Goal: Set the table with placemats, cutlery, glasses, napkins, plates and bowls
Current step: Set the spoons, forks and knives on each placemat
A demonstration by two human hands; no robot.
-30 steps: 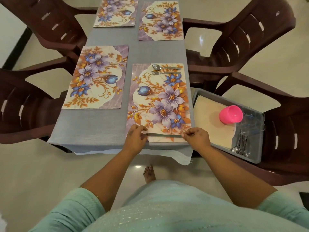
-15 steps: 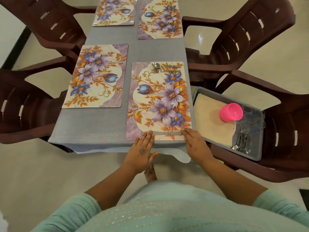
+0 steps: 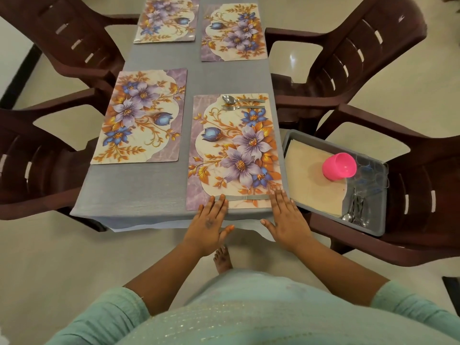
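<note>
Several floral placemats lie on the grey table (image 3: 139,192). On the nearest right placemat (image 3: 234,153) a spoon (image 3: 239,99) and a fork (image 3: 241,107) lie across its far end, and a knife (image 3: 245,197) lies across its near end. My left hand (image 3: 209,225) is flat, its fingertips touching the knife's left end. My right hand (image 3: 286,217) is flat too, with fingertips at the knife's right end.
A grey tray (image 3: 373,220) sits on the brown chair (image 3: 423,195) to the right, holding a pink cup (image 3: 339,166), clear glasses (image 3: 371,178), more cutlery (image 3: 356,210) and a beige sheet. Brown plastic chairs flank both sides of the table.
Both hands pinched the knife's ends a second ago; they have since let go and flattened, and they now rest with straight fingers at its ends.
</note>
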